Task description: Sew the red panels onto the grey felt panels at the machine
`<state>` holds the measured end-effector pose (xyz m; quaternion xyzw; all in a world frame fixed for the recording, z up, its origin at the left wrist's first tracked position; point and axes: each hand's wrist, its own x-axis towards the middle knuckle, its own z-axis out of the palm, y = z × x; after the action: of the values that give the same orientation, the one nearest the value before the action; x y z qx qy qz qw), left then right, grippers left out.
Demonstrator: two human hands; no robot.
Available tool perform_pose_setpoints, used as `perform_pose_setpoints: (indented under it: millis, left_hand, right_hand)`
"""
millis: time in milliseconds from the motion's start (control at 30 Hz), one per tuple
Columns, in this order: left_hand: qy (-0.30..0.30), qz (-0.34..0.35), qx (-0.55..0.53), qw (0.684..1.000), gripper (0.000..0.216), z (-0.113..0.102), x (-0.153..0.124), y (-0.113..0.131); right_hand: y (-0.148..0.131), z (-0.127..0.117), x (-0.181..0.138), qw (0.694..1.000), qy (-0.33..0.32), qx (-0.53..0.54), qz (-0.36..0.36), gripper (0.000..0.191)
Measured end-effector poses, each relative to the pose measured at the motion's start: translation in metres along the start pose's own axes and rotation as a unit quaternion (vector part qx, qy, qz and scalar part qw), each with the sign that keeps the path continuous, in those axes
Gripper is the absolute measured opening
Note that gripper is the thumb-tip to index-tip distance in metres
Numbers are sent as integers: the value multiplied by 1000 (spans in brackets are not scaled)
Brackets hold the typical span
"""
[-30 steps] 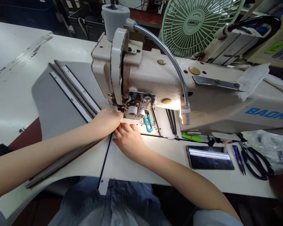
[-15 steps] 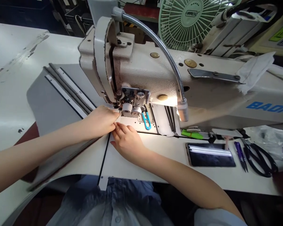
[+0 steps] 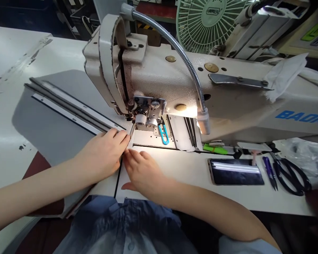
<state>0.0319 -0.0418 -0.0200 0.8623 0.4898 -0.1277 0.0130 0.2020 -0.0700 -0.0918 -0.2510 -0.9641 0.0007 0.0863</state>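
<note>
Under the head of the sewing machine (image 3: 140,118) lies a grey fabric panel (image 3: 55,139), spreading out to the left. Two white strips (image 3: 66,114) with dark edges run along it, with grey ridges between them. My left hand (image 3: 103,151) rests over the panel's near edge, fingers curled onto it close to the presser area; its thumb is mostly hidden. Just right of it, my right hand (image 3: 145,173) lies on the white table (image 3: 185,169), fingertips touching the panel's edge and thumb spread away. The needle itself cannot be made out.
Blue thread snips (image 3: 163,134) lie on the machine bed beside several thin black strips (image 3: 190,132). To the right are a green-handled tool (image 3: 216,149), a phone (image 3: 235,172), a purple pen-like tool (image 3: 270,173) and black scissors (image 3: 293,176). A bendable lamp (image 3: 203,121) hangs over the bed.
The panel has turned, its far end swinging left and toward me. My left hand has shifted left and nearer me, off its pinch by the needle. My right hand has slid slightly nearer, thumb spreading.
</note>
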Motion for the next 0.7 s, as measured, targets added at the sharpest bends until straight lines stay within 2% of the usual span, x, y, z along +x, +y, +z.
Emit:
perform_pose_setpoints:
  millis: [100, 167, 367, 433, 500, 567, 600, 700]
  left_hand:
    - [-85, -22, -75, 993, 48, 2, -5, -4]
    - [-105, -32, -120, 987, 44, 5, 1, -8]
    - [-92, -64, -168, 979, 38, 7, 29, -14]
    - [-80, -66, -165, 981, 37, 7, 35, -15]
    - [-72, -66, -152, 984, 39, 6, 36, -15]
    - [-70, -66, -117, 988, 46, 4, 31, -12]
    - [-73, -66, -96, 991, 50, 3, 26, -10]
    - [-104, -76, -61, 990, 59, 2, 8, 0]
  right_hand:
    - [-8, -5, -2, 999, -15, -15, -32, 87]
    - [-6, -5, 0, 999, -21, -19, -28, 89]
    - [12, -5, 7, 999, -36, 3, -35, 108]
    - [17, -3, 10, 999, -25, 11, -33, 108]
    - [20, 1, 15, 999, -14, 12, -31, 88]
    - [20, 7, 17, 999, 3, -1, -35, 46]
    - [19, 9, 16, 999, 19, -13, -39, 31]
    - [10, 14, 8, 993, 97, -52, -53, 28]
